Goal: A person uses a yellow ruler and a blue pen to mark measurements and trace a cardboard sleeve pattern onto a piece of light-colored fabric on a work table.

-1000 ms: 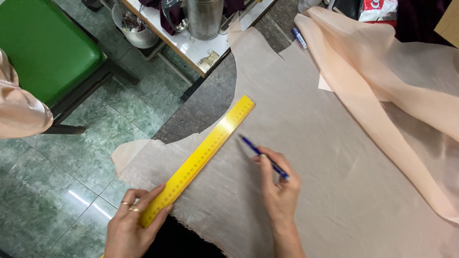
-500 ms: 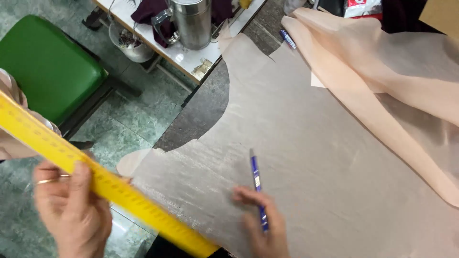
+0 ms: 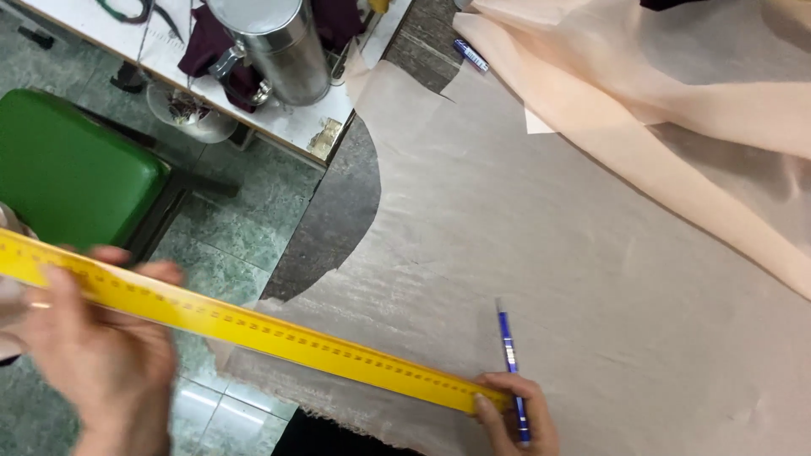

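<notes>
Yellow ruler (image 3: 253, 329), one only, runs long and slanted from the left frame edge down to lower centre, above the near edge of the grey fabric sheet (image 3: 524, 219).

Head view. Left hand (image 3: 97, 355) is raised off the table over the floor, blurred, fingers wrapped over the ruler's left part, thumb under it: grip closed on the ruler. Right hand (image 3: 515, 414) lies low on the sheet, fingertips touching the ruler's right end, with a blue pen (image 3: 511, 363) held along the fingers, tip pointing away up the sheet.

Count: a second blue pen (image 3: 470, 55) lies near the table's far edge. One peach fabric (image 3: 676, 110) is draped across the upper right. One metal canister (image 3: 279, 42) stands on a white side table (image 3: 296, 127); one green stool (image 3: 68, 169) stands on the tiled floor.

Edges: the sheet's curved cut-out bares the dark table (image 3: 338, 219). Broad bare fabric lies beyond the right hand.
</notes>
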